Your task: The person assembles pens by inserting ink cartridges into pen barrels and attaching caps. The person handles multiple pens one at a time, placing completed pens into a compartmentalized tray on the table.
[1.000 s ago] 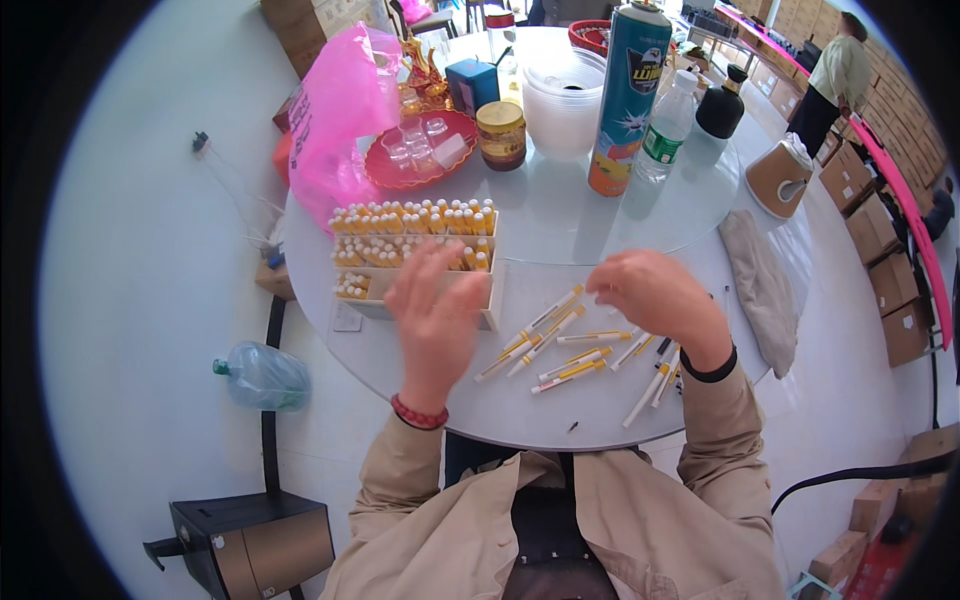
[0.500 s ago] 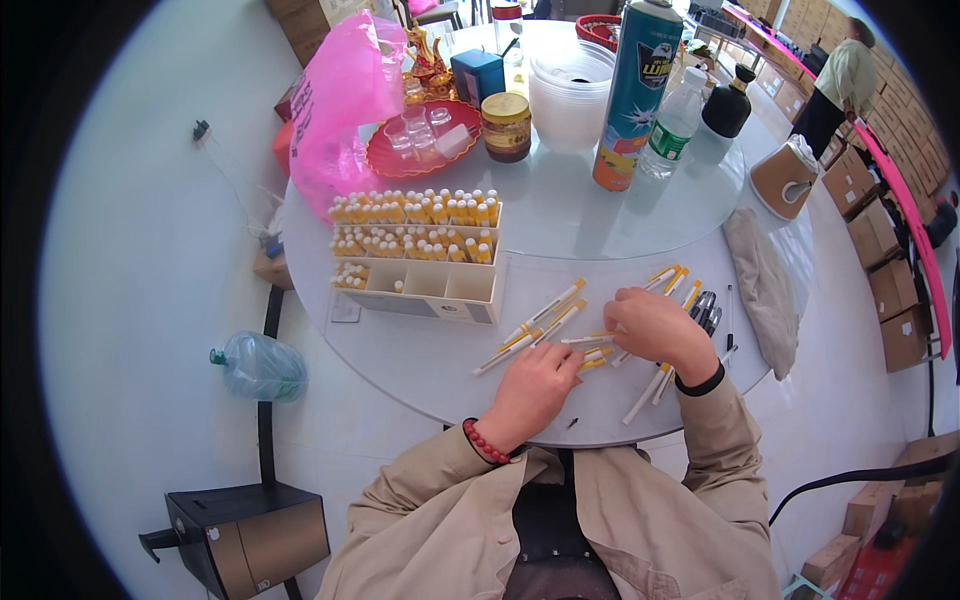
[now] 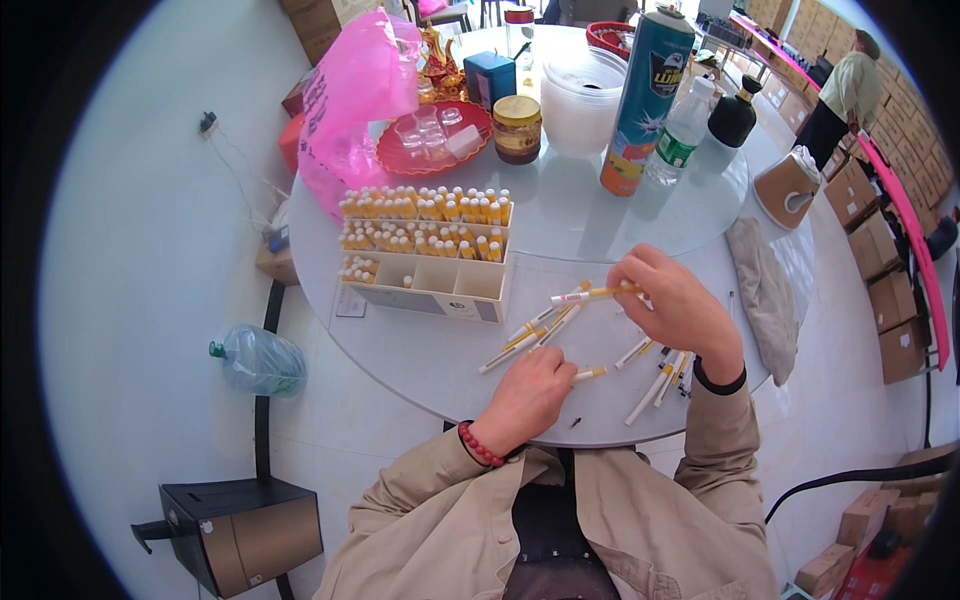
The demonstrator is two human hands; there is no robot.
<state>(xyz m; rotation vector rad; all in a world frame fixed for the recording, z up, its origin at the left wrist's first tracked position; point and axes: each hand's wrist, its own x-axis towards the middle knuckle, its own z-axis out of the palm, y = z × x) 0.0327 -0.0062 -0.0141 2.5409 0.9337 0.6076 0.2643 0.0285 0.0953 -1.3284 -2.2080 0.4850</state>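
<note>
My right hand (image 3: 665,305) is raised above the table, its fingers closed on the end of a white-and-yellow pen (image 3: 575,298), whose white end points left. Lower and to the left, my left hand (image 3: 530,392) is closed near the table edge around another such pen (image 3: 594,374); its yellow end sticks out to the right. Several loose yellow-and-white pens (image 3: 525,342) lie just beyond my left hand. More pens (image 3: 650,394), some dark, lie partly hidden below my right wrist. A white compartment box (image 3: 477,309) holds upright pens in rows, fullest at the back.
Behind the box are a pink plastic bag (image 3: 345,95) and a red tray (image 3: 385,155) with small clear cups. A jar (image 3: 517,135), stacked plastic tubs (image 3: 578,115), a spray can (image 3: 640,110) and a water bottle (image 3: 683,135) stand farther back. A grey cloth (image 3: 762,300) lies at right.
My right hand has risen away from the loose pens, lifting a pen toward the box side. My left hand has stayed nearly in place, with a pen's yellow end showing.
</note>
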